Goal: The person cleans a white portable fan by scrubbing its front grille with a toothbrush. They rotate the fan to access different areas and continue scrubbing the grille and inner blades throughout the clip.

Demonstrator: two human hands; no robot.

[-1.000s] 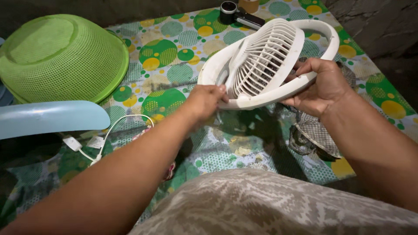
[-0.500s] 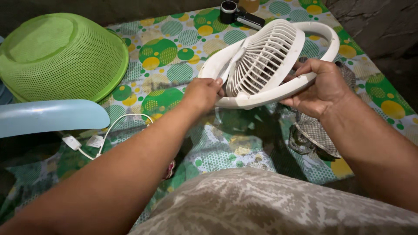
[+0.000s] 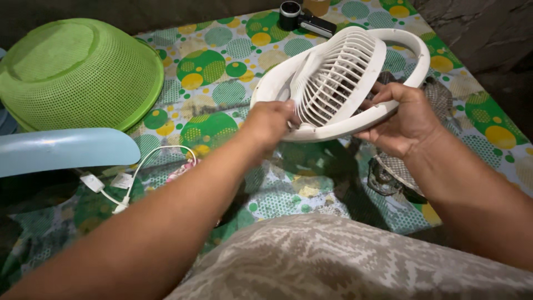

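Both hands grip white fan (image 3: 338,78), held tilted above dotted green cloth (image 3: 216,72). Left hand (image 3: 269,123) clenches its near rim, right hand (image 3: 405,119) grasps the far-side ring. Green colander (image 3: 78,72) upside down, well left of fan; white cable (image 3: 139,172) below-left.

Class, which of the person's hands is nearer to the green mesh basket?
Left. The left hand grips the white fan nearer the green mesh basket; the right hand holds its far side.

White fan (image 3: 338,78) in smooth, slightly grubby matt plastic with ribbed grille, green basket (image 3: 78,72) of perforated plastic mesh, table cover (image 3: 222,66) in glossy printed plastic sheet with dots, pale blue smooth plastic piece (image 3: 66,150), white rubbery cable (image 3: 150,161), woven patterned cloth (image 3: 344,261)
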